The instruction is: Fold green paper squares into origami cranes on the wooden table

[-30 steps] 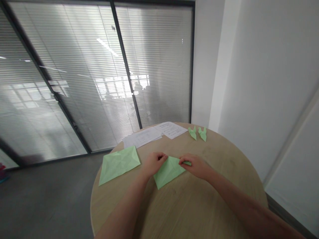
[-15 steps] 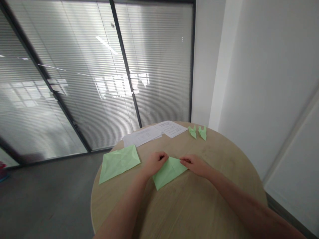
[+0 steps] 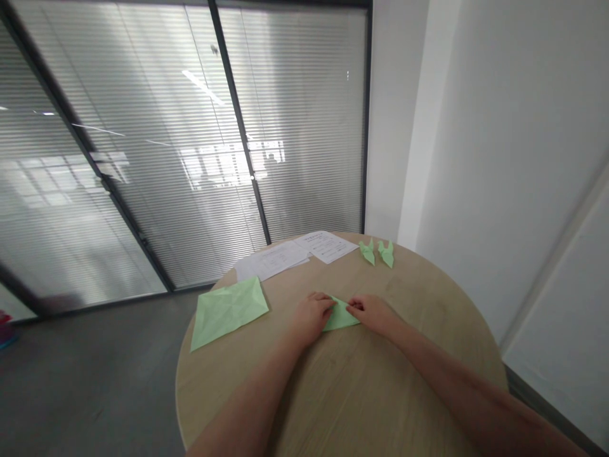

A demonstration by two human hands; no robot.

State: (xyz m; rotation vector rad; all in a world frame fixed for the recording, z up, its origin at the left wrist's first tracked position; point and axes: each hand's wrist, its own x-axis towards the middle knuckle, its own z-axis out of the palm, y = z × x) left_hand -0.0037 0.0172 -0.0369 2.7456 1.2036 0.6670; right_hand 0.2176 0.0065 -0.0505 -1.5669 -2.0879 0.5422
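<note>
A small folded light-green paper (image 3: 341, 316) lies on the round wooden table (image 3: 361, 393), only a triangle of it showing between my hands. My left hand (image 3: 311, 316) rests on its left part, fingers curled down and pressing the paper flat. My right hand (image 3: 373, 312) touches its right corner with fingertips pinched on the edge. A larger creased green sheet (image 3: 228, 311) lies flat to the left near the table's edge, apart from both hands.
Two small folded green paper figures (image 3: 377, 252) stand at the table's far side. White printed sheets (image 3: 295, 254) lie at the far left rim. Glass partitions with blinds stand behind the table, and a white wall runs along the right.
My left hand has slid right over the green paper, covering its lower left half. Less of the paper shows now. My right hand stayed on the right corner.
</note>
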